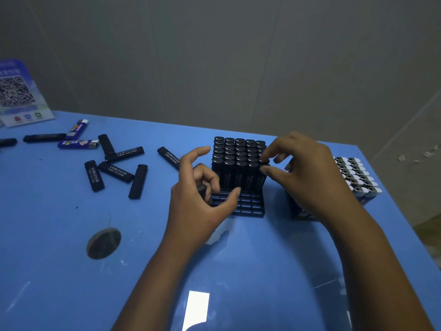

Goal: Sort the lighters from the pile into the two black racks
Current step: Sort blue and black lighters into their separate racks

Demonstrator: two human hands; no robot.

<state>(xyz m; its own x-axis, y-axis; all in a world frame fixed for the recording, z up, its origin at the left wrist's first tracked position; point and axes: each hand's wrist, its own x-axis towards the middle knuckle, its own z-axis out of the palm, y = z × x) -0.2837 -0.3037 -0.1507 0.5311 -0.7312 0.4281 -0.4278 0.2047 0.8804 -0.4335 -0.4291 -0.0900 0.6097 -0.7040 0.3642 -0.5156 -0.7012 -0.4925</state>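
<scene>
Left hand [202,194] curled around a black lighter [202,188] at the near rack [248,206]; right hand [307,173] pinching the top of a racked lighter [263,163]. Blue table [71,259]. Near rack mostly filled with upright black lighters. Second rack [358,180], right, packed with white-capped ones. Loose pile [114,168] lying left, black with white print, two blue.

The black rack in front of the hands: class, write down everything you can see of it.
The black rack is a grid of small square cells, apparently plastic, standing flat on the blue table. Its far rows hold upright black lighters with dark caps; the nearest rows of cells are empty. The left hand touches its near left edge while holding something dark. The right hand pinches a lighter at the filled block's right corner.
</scene>
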